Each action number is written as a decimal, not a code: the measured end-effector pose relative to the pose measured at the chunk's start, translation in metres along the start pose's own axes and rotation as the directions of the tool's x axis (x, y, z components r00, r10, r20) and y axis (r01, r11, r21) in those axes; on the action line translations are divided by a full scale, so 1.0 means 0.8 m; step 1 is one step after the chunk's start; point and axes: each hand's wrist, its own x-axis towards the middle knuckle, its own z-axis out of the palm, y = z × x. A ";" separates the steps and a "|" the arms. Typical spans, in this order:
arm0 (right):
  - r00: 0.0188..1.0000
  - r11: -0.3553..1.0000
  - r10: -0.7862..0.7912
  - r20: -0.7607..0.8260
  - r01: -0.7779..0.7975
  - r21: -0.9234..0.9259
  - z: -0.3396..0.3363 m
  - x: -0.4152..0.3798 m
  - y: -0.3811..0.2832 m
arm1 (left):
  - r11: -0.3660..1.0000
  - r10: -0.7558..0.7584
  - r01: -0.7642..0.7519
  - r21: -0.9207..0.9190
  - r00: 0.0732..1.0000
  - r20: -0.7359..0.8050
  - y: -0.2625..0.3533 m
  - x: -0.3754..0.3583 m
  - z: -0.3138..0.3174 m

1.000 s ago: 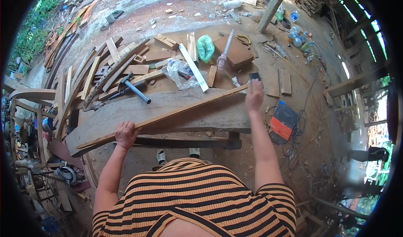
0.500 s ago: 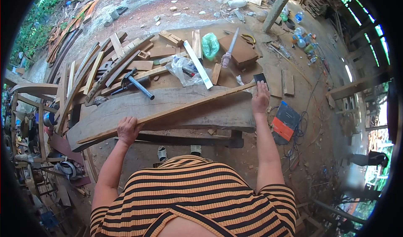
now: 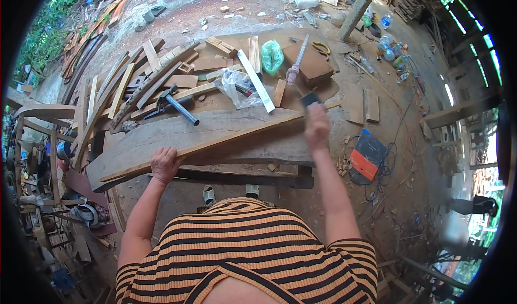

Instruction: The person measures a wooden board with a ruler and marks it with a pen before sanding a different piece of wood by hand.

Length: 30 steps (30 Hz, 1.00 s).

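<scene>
A long, narrow wooden strip [image 3: 242, 134] lies slantwise on a broad grey wooden plank [image 3: 145, 139]. Toward the strip's near left part, my left hand [image 3: 166, 164] is closed around it and steadies it against the plank. My right hand [image 3: 318, 127], smeared by motion, is over the strip near its far right end. It grips a small black piece of sandpaper [image 3: 309, 99], whose dark edge sticks out past the fingers. The hand hides the contact between sandpaper and strip.
Beyond the plank lie a hammer [image 3: 180, 108], a clear plastic bag [image 3: 237, 88], a green bag [image 3: 272, 56], a file [image 3: 299, 59] and a brown block [image 3: 309, 64]. Wood offcuts [image 3: 129, 85] are heaped at the left. A black-and-orange box [image 3: 367, 156] and cables sit on the right.
My right hand has slid left along the strip with the sandpaper, away from the strip's far right end. My left hand keeps its place on the strip.
</scene>
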 end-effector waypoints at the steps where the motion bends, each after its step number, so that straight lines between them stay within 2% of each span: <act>1: 0.996 0.987 0.078 -0.044 -0.084 -0.139 0.009 0.000 0.034 | 1.000 -0.001 0.001 0.003 1.000 0.003 0.000 0.000 0.000; 2: 0.996 0.987 0.076 -0.044 -0.082 -0.140 0.009 0.005 0.034 | 1.000 -0.004 0.004 0.005 1.000 0.002 0.001 0.000 0.000; 4: 0.942 0.924 0.334 -0.038 -0.335 -0.184 0.007 0.015 0.034 | 1.000 -0.006 0.006 0.002 1.000 -0.002 0.001 -0.001 0.000; 5: 0.927 0.926 0.368 -0.071 -0.373 -0.062 0.017 0.006 0.017 | 1.000 -0.006 0.006 -0.001 1.000 -0.006 0.001 0.000 0.000; 7: 0.964 0.963 0.266 -0.005 -0.265 0.045 0.011 -0.012 -0.063 | 1.000 -0.009 0.009 -0.004 1.000 -0.008 0.001 0.001 -0.002; 10: 0.995 0.956 -0.028 0.092 0.000 0.292 0.010 -0.046 -0.169 | 1.000 0.000 0.000 -0.009 1.000 -0.007 0.001 0.001 -0.001; 11: 0.985 0.928 -0.124 0.124 0.071 0.365 0.007 -0.049 -0.184 | 1.000 0.006 -0.006 -0.006 1.000 -0.014 0.001 0.001 -0.001; 12: 0.985 0.928 -0.121 0.120 0.070 0.366 0.005 -0.046 -0.178 | 1.000 0.009 -0.009 -0.003 1.000 -0.014 0.001 0.002 -0.001; 14: 0.960 0.926 -0.259 0.108 0.214 0.311 -0.001 -0.031 -0.139 | 1.000 -0.016 0.016 0.022 1.000 0.010 0.001 0.000 0.000; 16: 0.985 0.971 -0.158 0.061 0.144 0.190 0.004 -0.007 -0.061 | 1.000 -0.014 0.013 0.026 1.000 0.011 0.002 0.000 0.000; 17: 0.995 0.992 -0.039 0.096 0.028 0.121 -0.009 0.006 -0.027 | 1.000 -0.007 0.006 0.029 1.000 0.012 0.001 0.000 0.000; 19: 0.981 0.972 0.189 -0.037 -0.192 -0.136 0.008 0.005 0.044 | 1.000 -0.003 0.003 0.030 1.000 0.007 0.001 0.000 0.000; 20: 0.982 0.972 0.187 -0.037 -0.190 -0.136 0.008 0.006 0.040 | 1.000 -0.001 0.001 0.029 1.000 -0.003 0.002 0.000 0.001; 22: 0.923 0.921 0.378 -0.071 -0.383 -0.071 0.015 0.002 0.021 | 1.000 -0.002 0.002 0.030 1.000 -0.004 0.000 -0.001 0.002; 23: 0.943 0.946 0.321 -0.083 -0.323 -0.005 0.023 -0.011 -0.006 | 1.000 -0.001 0.001 0.030 1.000 -0.001 -0.001 -0.001 0.002; 25: 0.979 0.974 0.198 0.040 -0.201 0.102 0.013 -0.031 -0.089 | 1.000 -0.007 0.007 0.029 1.000 0.001 0.000 0.000 0.001; 27: 0.992 0.955 0.025 0.121 -0.060 0.292 0.005 -0.049 -0.152 | 1.000 -0.006 0.006 0.028 1.000 0.009 0.001 0.000 0.001; 28: 0.992 0.955 0.028 0.119 -0.062 0.291 0.003 -0.052 -0.150 | 0.999 -0.008 0.007 0.032 1.000 0.008 0.001 -0.001 0.002; 30: 0.956 0.928 -0.236 0.177 0.167 0.334 0.001 -0.052 -0.141 | 0.999 -0.007 0.007 0.039 1.000 0.003 0.000 0.001 0.002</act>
